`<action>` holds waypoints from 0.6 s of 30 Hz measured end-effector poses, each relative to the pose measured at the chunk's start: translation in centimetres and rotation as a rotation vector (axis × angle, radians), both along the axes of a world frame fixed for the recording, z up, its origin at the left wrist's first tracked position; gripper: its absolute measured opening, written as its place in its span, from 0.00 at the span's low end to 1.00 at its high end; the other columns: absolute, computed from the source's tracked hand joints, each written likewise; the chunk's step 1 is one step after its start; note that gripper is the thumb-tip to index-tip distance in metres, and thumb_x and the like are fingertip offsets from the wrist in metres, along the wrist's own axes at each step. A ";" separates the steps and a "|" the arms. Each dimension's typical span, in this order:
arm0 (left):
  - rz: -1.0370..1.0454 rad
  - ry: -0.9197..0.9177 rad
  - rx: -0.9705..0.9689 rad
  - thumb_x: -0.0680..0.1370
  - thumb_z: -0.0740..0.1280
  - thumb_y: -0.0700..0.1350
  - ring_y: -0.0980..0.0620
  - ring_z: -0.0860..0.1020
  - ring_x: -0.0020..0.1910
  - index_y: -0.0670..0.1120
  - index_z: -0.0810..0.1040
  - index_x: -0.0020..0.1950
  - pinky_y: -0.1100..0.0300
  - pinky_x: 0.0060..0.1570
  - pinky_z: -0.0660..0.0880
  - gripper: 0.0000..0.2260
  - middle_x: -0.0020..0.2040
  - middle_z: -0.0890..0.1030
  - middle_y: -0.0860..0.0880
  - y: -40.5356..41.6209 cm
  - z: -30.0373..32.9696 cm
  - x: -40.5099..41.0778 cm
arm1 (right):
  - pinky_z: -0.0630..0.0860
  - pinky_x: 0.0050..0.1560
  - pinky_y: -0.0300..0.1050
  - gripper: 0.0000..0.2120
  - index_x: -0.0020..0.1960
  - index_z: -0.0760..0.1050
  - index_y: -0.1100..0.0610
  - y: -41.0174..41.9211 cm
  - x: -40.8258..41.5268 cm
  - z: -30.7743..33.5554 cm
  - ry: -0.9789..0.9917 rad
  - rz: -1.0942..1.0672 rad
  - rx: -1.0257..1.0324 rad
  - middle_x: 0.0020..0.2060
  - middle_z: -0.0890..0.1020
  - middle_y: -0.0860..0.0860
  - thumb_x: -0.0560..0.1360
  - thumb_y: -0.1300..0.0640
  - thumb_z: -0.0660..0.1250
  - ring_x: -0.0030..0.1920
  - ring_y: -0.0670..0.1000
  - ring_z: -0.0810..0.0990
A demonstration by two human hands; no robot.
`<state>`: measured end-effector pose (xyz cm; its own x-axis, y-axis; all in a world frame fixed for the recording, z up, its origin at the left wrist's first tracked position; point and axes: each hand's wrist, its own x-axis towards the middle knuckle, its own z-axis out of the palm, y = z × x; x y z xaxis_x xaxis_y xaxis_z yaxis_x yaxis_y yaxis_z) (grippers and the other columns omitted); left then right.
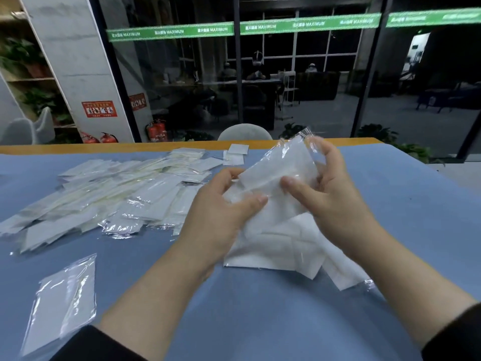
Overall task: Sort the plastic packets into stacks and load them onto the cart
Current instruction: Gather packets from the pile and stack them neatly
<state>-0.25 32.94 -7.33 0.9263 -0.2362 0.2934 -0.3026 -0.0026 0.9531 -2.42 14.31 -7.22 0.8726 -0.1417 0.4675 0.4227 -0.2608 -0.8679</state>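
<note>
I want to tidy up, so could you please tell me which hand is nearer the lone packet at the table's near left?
Left. The left hand is up and right of the packet; the right hand is farther right.

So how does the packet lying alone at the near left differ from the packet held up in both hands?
The lone packet lies flat on the blue table, untouched; the held packet is raised and tilted, with the left hand and right hand pinching it. The lone one looks smooth, the held one crumpled. Both are clear plastic with white contents.
</note>
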 end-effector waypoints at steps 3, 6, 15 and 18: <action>-0.031 -0.057 0.130 0.74 0.76 0.36 0.53 0.84 0.46 0.50 0.83 0.53 0.61 0.49 0.79 0.12 0.48 0.86 0.51 1.5 0.6 0.6 | 0.80 0.53 0.41 0.34 0.69 0.61 0.30 -1.0 -0.4 0.2 0.006 0.034 -0.227 0.56 0.81 0.46 0.73 0.53 0.76 0.54 0.45 0.82; 0.025 -0.020 0.272 0.74 0.78 0.44 0.57 0.81 0.49 0.57 0.82 0.54 0.64 0.49 0.77 0.13 0.51 0.83 0.56 1.7 -0.3 1.1 | 0.76 0.60 0.48 0.23 0.64 0.71 0.32 -1.4 -0.3 -0.3 0.234 -0.010 -0.570 0.57 0.79 0.40 0.73 0.46 0.75 0.55 0.45 0.79; 0.113 -0.042 0.209 0.79 0.68 0.59 0.59 0.78 0.50 0.57 0.79 0.55 0.58 0.51 0.72 0.09 0.50 0.80 0.59 -0.1 -1.1 0.9 | 0.75 0.48 0.42 0.11 0.54 0.73 0.38 -0.2 0.0 -1.2 0.261 -0.065 -0.636 0.47 0.80 0.39 0.76 0.50 0.71 0.45 0.39 0.76; 0.006 -0.091 0.263 0.73 0.77 0.52 0.55 0.81 0.53 0.62 0.76 0.59 0.59 0.54 0.77 0.17 0.53 0.81 0.56 1.8 -0.2 1.3 | 0.70 0.39 0.32 0.09 0.50 0.76 0.43 -0.7 -0.4 -0.3 0.130 -0.070 -0.486 0.41 0.80 0.41 0.75 0.54 0.73 0.40 0.38 0.76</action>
